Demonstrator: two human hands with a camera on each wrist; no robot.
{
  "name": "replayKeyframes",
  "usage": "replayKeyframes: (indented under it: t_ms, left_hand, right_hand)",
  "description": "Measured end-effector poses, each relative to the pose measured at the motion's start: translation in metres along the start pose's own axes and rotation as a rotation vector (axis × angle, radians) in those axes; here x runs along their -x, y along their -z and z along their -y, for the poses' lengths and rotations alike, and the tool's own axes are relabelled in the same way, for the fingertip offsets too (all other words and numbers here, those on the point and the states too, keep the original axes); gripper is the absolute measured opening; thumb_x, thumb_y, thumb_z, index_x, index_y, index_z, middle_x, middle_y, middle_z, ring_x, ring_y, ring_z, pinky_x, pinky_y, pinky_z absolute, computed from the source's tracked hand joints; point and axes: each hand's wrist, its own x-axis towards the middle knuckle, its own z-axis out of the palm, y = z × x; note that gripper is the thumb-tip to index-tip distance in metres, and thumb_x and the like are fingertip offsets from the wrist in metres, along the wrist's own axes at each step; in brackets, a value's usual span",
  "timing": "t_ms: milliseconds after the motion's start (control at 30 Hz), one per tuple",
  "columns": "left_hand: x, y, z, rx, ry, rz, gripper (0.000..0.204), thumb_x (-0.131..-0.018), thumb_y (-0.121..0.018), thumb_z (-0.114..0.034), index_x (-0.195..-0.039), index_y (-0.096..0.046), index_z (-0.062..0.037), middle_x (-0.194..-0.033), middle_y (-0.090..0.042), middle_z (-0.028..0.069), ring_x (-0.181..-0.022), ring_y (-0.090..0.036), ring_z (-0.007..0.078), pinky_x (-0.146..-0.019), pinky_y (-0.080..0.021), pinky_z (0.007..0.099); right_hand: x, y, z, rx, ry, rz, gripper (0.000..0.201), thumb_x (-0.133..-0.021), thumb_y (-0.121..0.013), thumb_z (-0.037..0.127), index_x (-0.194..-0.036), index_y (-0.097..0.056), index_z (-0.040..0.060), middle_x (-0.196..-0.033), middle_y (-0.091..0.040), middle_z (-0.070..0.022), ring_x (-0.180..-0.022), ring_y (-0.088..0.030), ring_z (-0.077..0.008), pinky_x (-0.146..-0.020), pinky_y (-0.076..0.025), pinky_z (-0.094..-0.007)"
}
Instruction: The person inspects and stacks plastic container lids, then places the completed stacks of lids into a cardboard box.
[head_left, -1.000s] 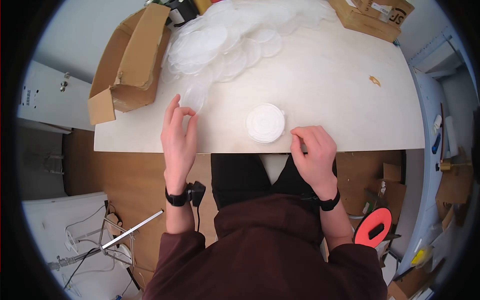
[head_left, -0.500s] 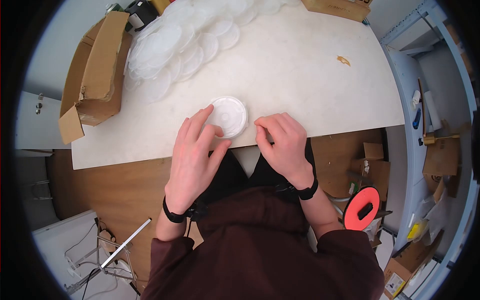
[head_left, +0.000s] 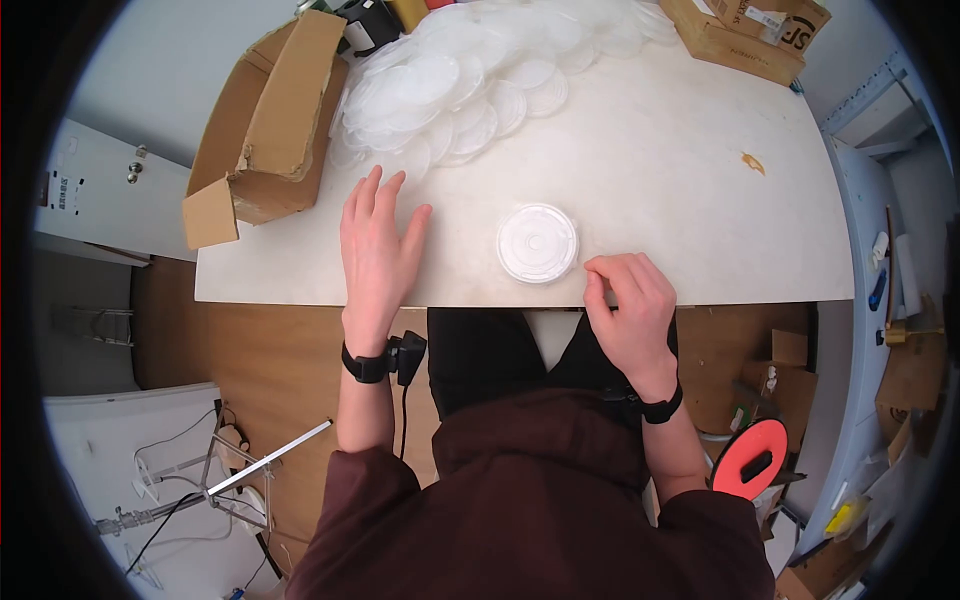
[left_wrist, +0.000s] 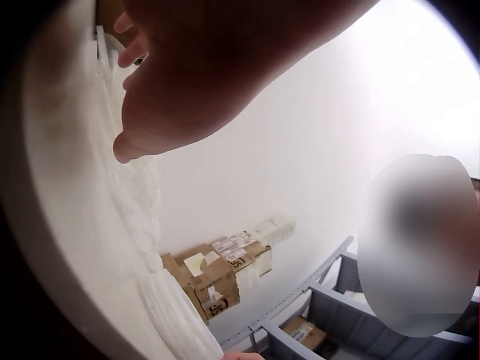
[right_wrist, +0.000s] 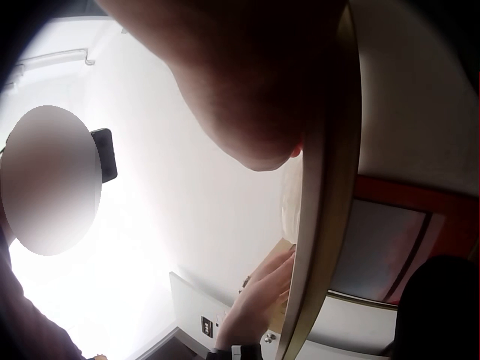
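Note:
A round stack of white translucent plastic lids (head_left: 537, 243) sits near the table's front edge. Left of it, my left hand (head_left: 380, 240) is over the table with straight, spread fingers and nothing in its grasp. Its fingertips overlap the near end of a large heap of loose lids (head_left: 470, 90). My right hand (head_left: 632, 305) stays at the table edge just right of the stack, fingers loosely bent and thumb by the index finger, holding nothing visible. In the left wrist view the side of the lid stack (left_wrist: 180, 319) shows low down.
An open cardboard box (head_left: 265, 130) stands at the table's left, beside the heap. More cardboard boxes (head_left: 745, 40) are at the back right. A dark container (head_left: 368, 25) is behind the heap. A torn brown scrap (head_left: 753, 163) lies on the right side of the white table (head_left: 680, 200).
My left hand went from the heap's near end to the stack and back left, its fingers now straight. The lid under its fingertips earlier has left that spot. The right hand kept its place.

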Motion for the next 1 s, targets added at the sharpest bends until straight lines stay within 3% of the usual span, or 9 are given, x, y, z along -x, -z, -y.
replayKeyframes:
  t_ms: [200, 267, 467, 600, 667, 700, 767, 933, 1000]
  left_hand:
    - [0.002, 0.004, 0.022, -0.07, 0.082, 0.056, 0.029, -0.099, -0.088, -0.026, -0.112, -0.076, -0.0027, -0.167, -0.059, 0.0263, -0.154, -0.055, 0.0432, -0.13, -0.04, 0.0554]
    - [0.004, 0.01, 0.017, -0.053, 0.006, 0.094, 0.032, -0.095, -0.091, -0.029, -0.101, -0.072, -0.0031, -0.165, -0.06, 0.0291, -0.154, -0.055, 0.0453, -0.134, -0.033, 0.0633]
    - [0.002, 0.007, 0.017, 0.005, -0.021, 0.108, 0.034, -0.093, -0.091, -0.027, -0.09, -0.065, -0.0053, -0.162, -0.063, 0.0274, -0.149, -0.06, 0.0427, -0.136, -0.028, 0.0653]
    - [0.012, 0.025, -0.013, 0.133, 0.019, 0.048, 0.034, -0.092, -0.092, -0.024, -0.11, -0.07, -0.0059, -0.163, -0.062, 0.0269, -0.149, -0.06, 0.0439, -0.134, -0.033, 0.0644]
    - [0.019, 0.041, -0.04, 0.391, 0.028, 0.072, 0.051, -0.092, -0.093, -0.024, -0.134, -0.07, -0.0066, -0.166, -0.06, 0.0254, -0.151, -0.058, 0.0441, -0.133, -0.036, 0.0639]
    - [0.021, 0.042, -0.051, 0.387, 0.034, 0.08, 0.051, -0.092, -0.093, -0.024, -0.134, -0.07, -0.0066, -0.166, -0.06, 0.0254, -0.151, -0.058, 0.0441, -0.133, -0.036, 0.0639]
    - [0.026, 0.038, -0.076, 0.361, -0.184, 0.207, 0.063, -0.093, -0.093, -0.026, -0.147, -0.068, -0.0067, -0.168, -0.058, 0.0236, -0.152, -0.057, 0.0439, -0.131, -0.038, 0.0642]
    - [0.028, 0.006, -0.1, 0.301, -0.264, 0.28, 0.066, -0.092, -0.091, -0.019, -0.152, -0.067, -0.0058, -0.17, -0.057, 0.02, -0.153, -0.056, 0.0426, -0.133, -0.038, 0.0612]
    - [0.029, -0.001, -0.097, 0.218, -0.273, 0.298, 0.066, -0.094, -0.092, -0.03, -0.151, -0.068, -0.0062, -0.165, -0.058, 0.02, -0.148, -0.059, 0.0414, -0.131, -0.037, 0.0654]
  right_hand:
    - [0.0, -0.002, -0.001, -0.004, -0.006, -0.004, 0.011, -0.09, -0.08, 0.002, -0.099, -0.077, 0.008, -0.089, -0.073, -0.0059, -0.076, -0.066, -0.0285, -0.067, -0.053, -0.0418]
    - [0.001, -0.002, 0.0, 0.007, -0.021, 0.013, 0.011, -0.09, -0.08, 0.002, -0.099, -0.077, 0.0082, -0.088, -0.072, -0.0057, -0.075, -0.065, -0.0283, -0.067, -0.053, -0.0419]
    - [0.0, -0.001, 0.002, 0.009, -0.021, 0.004, 0.011, -0.09, -0.08, 0.002, -0.099, -0.076, 0.0081, -0.087, -0.071, -0.0065, -0.076, -0.066, -0.0287, -0.067, -0.054, -0.0423]
    - [-0.002, 0.001, -0.001, 0.012, -0.002, -0.004, 0.012, -0.09, -0.08, 0.002, -0.099, -0.076, 0.0085, -0.087, -0.071, -0.0056, -0.077, -0.067, -0.028, -0.068, -0.055, -0.0417]
    - [0.0, -0.002, -0.001, -0.005, 0.013, -0.011, 0.012, -0.09, -0.08, 0.002, -0.099, -0.076, 0.0089, -0.087, -0.071, -0.0046, -0.077, -0.067, -0.0267, -0.067, -0.054, -0.0406]
    - [0.0, -0.003, -0.002, -0.009, 0.006, -0.005, 0.012, -0.09, -0.08, 0.002, -0.099, -0.076, 0.0089, -0.087, -0.071, -0.0046, -0.077, -0.067, -0.0267, -0.067, -0.054, -0.0406]
    - [0.001, -0.004, -0.002, 0.028, 0.005, -0.013, 0.012, -0.09, -0.08, 0.002, -0.099, -0.076, 0.0093, -0.087, -0.071, -0.0039, -0.076, -0.067, -0.0258, -0.067, -0.054, -0.0396]
    - [0.0, -0.001, -0.002, 0.002, 0.02, -0.013, 0.011, -0.09, -0.079, 0.003, -0.099, -0.077, 0.0101, -0.088, -0.071, -0.0034, -0.078, -0.068, -0.0255, -0.068, -0.055, -0.0397]
    - [0.001, -0.002, -0.004, 0.0, 0.02, -0.014, 0.011, -0.091, -0.08, 0.002, -0.099, -0.077, 0.0084, -0.088, -0.072, -0.0046, -0.076, -0.068, -0.0261, -0.068, -0.054, -0.04]
